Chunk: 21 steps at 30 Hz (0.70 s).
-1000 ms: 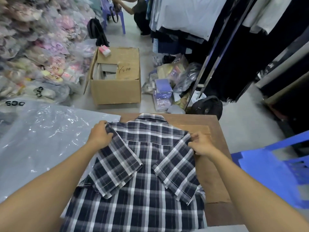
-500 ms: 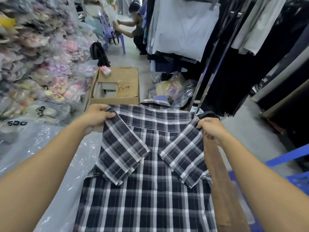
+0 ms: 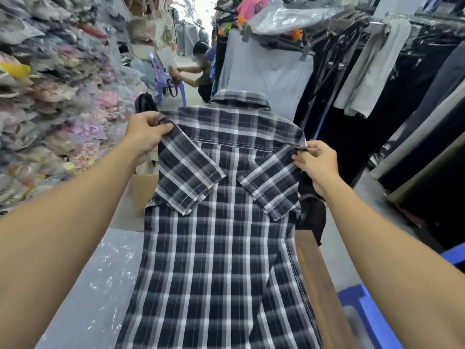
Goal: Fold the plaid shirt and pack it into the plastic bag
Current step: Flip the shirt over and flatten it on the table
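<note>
The dark blue and white plaid shirt (image 3: 221,248) hangs in the air in front of me, back side facing me, collar up, both short sleeves folded inward across the back. My left hand (image 3: 146,132) pinches its left shoulder. My right hand (image 3: 315,162) pinches the right shoulder. The shirt's lower part trails down toward the wooden table (image 3: 319,280). A clear plastic bag (image 3: 98,285) lies flat on the table at the lower left, partly under the shirt.
Bagged garments are stacked high along the left (image 3: 50,96). Hanging clothes fill a rack on the right (image 3: 377,84). A cardboard box (image 3: 143,190) and a black bag (image 3: 312,215) sit on the floor ahead. A blue plastic chair (image 3: 372,318) stands at the lower right. A person crouches in the aisle (image 3: 201,74).
Both hands have lifted the shirt by its shoulders from flat on the table to hanging upright. The view has tilted up with it.
</note>
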Each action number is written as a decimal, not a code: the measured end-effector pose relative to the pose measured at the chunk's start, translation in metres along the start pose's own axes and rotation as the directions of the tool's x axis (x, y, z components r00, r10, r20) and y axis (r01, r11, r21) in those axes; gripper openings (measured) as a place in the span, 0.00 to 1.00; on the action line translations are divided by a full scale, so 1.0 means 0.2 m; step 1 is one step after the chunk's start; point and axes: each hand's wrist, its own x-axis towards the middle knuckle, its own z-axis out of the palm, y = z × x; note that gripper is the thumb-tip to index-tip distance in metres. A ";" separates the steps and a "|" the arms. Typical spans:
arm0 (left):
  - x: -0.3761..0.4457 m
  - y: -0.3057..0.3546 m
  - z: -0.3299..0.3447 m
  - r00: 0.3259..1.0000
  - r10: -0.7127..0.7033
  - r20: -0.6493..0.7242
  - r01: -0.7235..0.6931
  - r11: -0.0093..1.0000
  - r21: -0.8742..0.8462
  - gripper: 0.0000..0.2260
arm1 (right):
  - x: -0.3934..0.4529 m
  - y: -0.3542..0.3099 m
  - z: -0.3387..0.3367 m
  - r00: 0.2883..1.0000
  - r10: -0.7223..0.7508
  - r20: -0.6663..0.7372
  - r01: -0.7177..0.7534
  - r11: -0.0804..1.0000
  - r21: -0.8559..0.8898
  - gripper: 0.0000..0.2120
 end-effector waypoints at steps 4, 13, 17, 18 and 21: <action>0.01 -0.02 -0.02 1.000 0.022 0.020 -0.021 0.999 -0.035 0.04 | -0.03 0.01 -0.03 0.999 0.012 0.042 -0.017 0.994 0.110 0.06; -0.46 -0.47 -0.12 0.939 -0.215 0.268 0.225 0.974 -0.008 0.09 | -0.25 0.46 -0.25 0.904 0.195 0.380 -0.127 0.972 -0.197 0.06; -0.72 -0.72 -0.18 0.853 -0.368 0.370 0.386 0.922 0.027 0.09 | -0.38 0.73 -0.39 0.708 0.475 0.523 -0.272 0.866 -0.419 0.12; -0.78 -0.79 -0.20 0.821 -0.410 0.397 0.427 0.903 0.051 0.10 | -0.41 0.81 -0.42 0.664 0.529 0.528 -0.318 0.839 -0.441 0.13; -0.95 -0.96 -0.25 0.727 -0.511 0.458 0.514 0.848 0.131 0.14 | -0.53 0.94 -0.47 0.628 0.608 0.485 -0.386 0.785 -0.484 0.11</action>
